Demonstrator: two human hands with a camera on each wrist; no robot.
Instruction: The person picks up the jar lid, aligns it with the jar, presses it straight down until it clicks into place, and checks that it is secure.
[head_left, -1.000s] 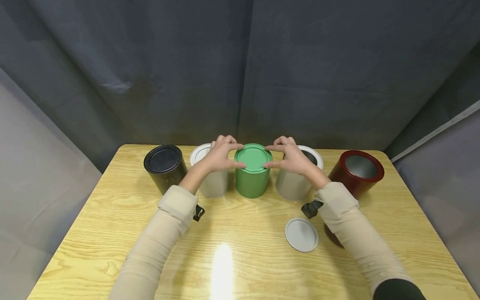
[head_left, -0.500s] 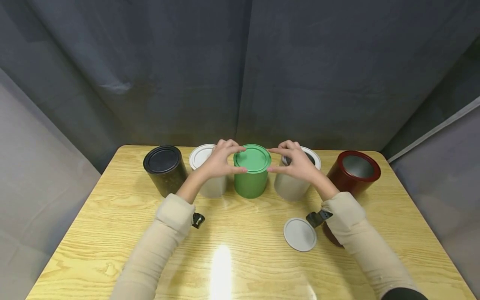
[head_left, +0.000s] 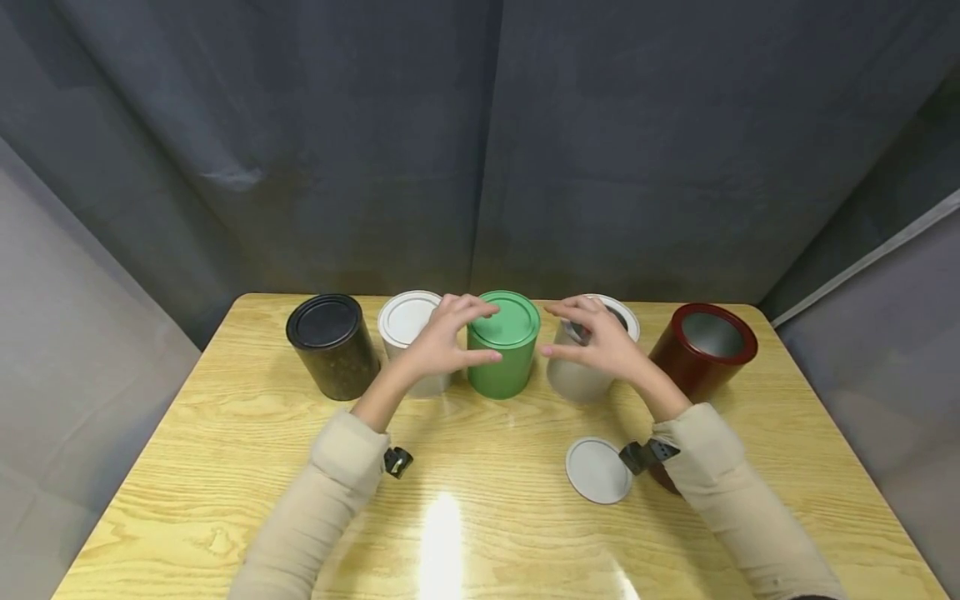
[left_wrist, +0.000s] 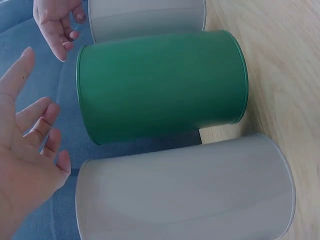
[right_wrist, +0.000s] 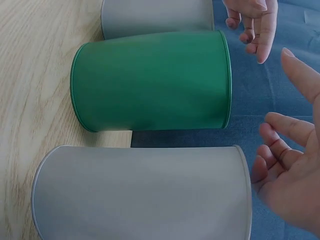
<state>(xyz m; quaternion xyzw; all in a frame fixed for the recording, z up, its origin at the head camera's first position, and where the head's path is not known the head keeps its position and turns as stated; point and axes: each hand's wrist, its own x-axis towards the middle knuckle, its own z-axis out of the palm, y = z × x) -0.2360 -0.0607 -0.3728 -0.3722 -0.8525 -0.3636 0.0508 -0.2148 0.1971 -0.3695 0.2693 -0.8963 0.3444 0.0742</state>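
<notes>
Green cylindrical lidded can (head_left: 515, 354) stands upright on the yellowish wooden surface (head_left: 510, 475), between a white lidded cylinder (head_left: 407, 318) and a whitish open-topped cylinder (head_left: 573, 380) | your left hand (head_left: 441, 337) and right hand (head_left: 603, 340) hold nothing, fingers apart | lowering either could knock the cylinder just beneath it.

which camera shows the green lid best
The head view: it looks down on the green lid, showing most of its face, though the left hand overlaps one side. Both wrist views show the green can side-on, with the lid's face turned out of sight.
</notes>
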